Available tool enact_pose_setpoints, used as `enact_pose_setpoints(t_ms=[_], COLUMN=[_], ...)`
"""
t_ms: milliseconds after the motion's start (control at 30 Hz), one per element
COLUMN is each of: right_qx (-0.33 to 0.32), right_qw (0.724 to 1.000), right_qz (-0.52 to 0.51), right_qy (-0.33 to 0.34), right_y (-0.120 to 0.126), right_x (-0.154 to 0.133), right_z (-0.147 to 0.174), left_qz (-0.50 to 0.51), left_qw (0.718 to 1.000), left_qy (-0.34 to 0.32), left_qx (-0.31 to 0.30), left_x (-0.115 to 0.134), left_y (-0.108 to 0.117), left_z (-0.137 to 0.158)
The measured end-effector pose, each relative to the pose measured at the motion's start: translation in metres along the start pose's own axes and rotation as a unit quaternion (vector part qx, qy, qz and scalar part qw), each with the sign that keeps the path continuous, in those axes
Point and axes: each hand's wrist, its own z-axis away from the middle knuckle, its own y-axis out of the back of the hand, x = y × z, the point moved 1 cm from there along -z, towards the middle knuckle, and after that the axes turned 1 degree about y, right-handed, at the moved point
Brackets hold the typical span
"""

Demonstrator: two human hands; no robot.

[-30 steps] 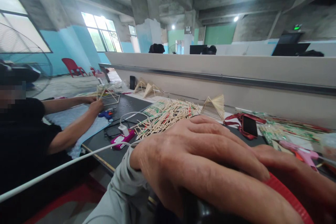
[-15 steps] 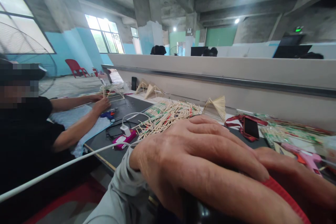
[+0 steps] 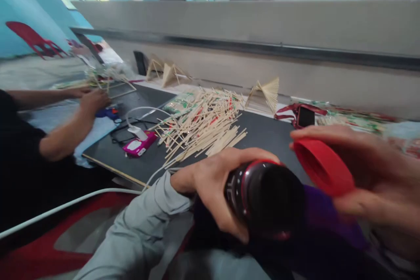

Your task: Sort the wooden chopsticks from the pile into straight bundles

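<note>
The bottle (image 3: 274, 199), partly hidden by the curled left hand (image 3: 218, 186) that holds it near the table (image 3: 269, 135), is dark with a red ring. The blurry, cut-off right hand (image 3: 377, 168) pinches a red cap (image 3: 334, 170).

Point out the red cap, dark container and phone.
Red cap (image 3: 334, 168): head view, side wall.
Dark container (image 3: 274, 197): head view, dark round end.
Phone (image 3: 306, 117): head view, dark screen.

The person's left forearm (image 3: 141, 223), grey-sleeved, slants from near left toward the middle, its wrist (image 3: 181, 181) bare; the left hand (image 3: 215, 179) curls in a rounded grip; the right hand (image 3: 383, 168), blurred, enters from the right, digits bent in a grip, apart from the left.
</note>
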Motion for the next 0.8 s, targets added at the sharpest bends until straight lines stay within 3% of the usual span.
enact_pose_setpoints(t_ms=[67,133,267,400,633,800], right_qx=[-0.028,-0.084,-0.215,-0.285,-0.317,-0.251], right_qw=[0.999,0.996,0.969,0.944,0.927,0.901], right_qz=[0.011,0.03,0.074,0.102,0.146,0.351], right_qy=[-0.016,0.019,0.094,0.13,0.138,0.048], right_y=[0.0,-0.001,-0.005,-0.011,-0.014,-0.028], right_x=[0.005,0.013,0.025,0.025,0.025,0.022], right_z=[-0.013,-0.02,-0.03,-0.039,-0.051,-0.053], left_qz=[0.06,0.074,0.041,0.038,0.05,-0.068], left_qw=[0.996,0.992,0.991,0.993,0.994,0.977], left_qy=[0.005,0.029,0.072,0.082,0.048,0.067], left_qx=[0.07,0.102,0.105,0.08,0.089,0.191], left_x=[-0.027,-0.047,-0.065,-0.073,-0.089,-0.084], left_y=[0.008,0.011,0.012,0.014,0.014,0.012], left_z=[0.002,0.004,0.005,0.004,0.002,-0.001])
